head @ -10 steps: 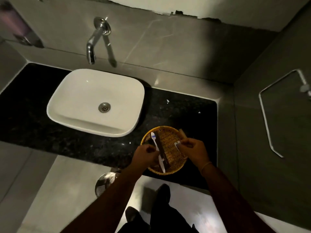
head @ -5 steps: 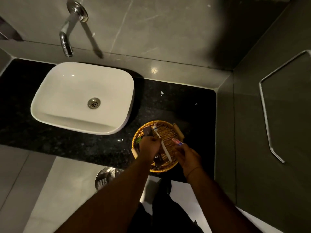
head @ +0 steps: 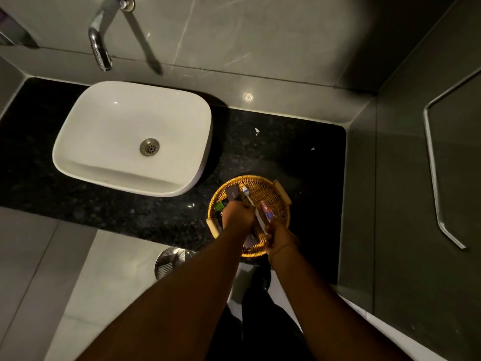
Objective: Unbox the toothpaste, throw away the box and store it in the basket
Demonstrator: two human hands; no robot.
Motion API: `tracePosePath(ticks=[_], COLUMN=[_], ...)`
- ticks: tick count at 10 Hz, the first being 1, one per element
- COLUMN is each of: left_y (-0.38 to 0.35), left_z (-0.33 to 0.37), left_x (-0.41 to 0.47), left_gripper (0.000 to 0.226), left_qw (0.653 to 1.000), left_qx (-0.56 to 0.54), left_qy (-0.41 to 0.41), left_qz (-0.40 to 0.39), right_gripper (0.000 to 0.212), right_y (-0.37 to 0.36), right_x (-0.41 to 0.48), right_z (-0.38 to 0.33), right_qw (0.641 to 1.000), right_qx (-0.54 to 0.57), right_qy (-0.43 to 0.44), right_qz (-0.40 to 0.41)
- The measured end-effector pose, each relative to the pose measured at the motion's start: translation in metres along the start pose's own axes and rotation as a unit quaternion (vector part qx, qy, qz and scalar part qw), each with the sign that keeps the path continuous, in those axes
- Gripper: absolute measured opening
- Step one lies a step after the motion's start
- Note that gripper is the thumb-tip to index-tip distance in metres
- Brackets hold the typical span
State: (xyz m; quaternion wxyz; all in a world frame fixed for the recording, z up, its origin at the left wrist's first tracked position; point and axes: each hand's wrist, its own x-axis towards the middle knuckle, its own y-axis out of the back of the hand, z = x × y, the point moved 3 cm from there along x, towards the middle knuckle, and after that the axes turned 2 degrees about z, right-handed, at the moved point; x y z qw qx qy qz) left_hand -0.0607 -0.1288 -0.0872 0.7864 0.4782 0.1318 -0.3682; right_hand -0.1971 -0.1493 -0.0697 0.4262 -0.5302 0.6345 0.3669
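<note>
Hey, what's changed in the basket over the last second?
The toothpaste tube, not visible a second ago, now lies in the basket right of the toothbrush, with the right hand at its near end. The left hand shifted forward over the basket's left side. Basket, toothbrush and sink stayed put.

bare forearms, no sleeves; a thin bracelet (head: 282, 247) circles the right wrist; dark trousers (head: 260, 329) and dark shoes (head: 260, 276) below.
</note>
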Motion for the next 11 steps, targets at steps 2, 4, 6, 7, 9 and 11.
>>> tracePosePath(ticks=[2,4,6,7,9,11], left_y=[0.001,0.011,0.036,0.052,0.082,0.128], left_z=[0.009,0.013,-0.002,-0.022,-0.056,-0.074], left_x=[-0.001,-0.017,-0.038,-0.042,-0.055,-0.073], left_gripper=[0.029,0.033,0.037,0.030,0.034,0.077], left_qw=[1.000,0.997,0.973,0.972,0.946,0.934], left_qx=[0.013,0.028,0.115,0.097,0.150,0.206], left_qy=[-0.012,-0.043,-0.125,-0.129,-0.191,-0.191], left_qz=[0.003,0.066,0.158,0.168,0.217,0.220], right_gripper=[0.026,0.027,0.014,0.017,0.031,0.078], right_y=[-0.001,-0.003,-0.013,-0.015,-0.019,-0.070], right_x=[0.007,0.007,-0.004,-0.006,-0.023,-0.082], right_z=[0.006,0.001,-0.002,-0.001,0.002,-0.009], right_qw=[1.000,0.999,0.993,0.986,0.933,0.530], right_qx=[0.005,-0.030,-0.091,-0.119,-0.252,-0.632], right_qy=[-0.012,0.015,0.039,0.059,0.245,0.564], right_qz=[0.015,0.037,0.067,0.102,0.079,0.030])
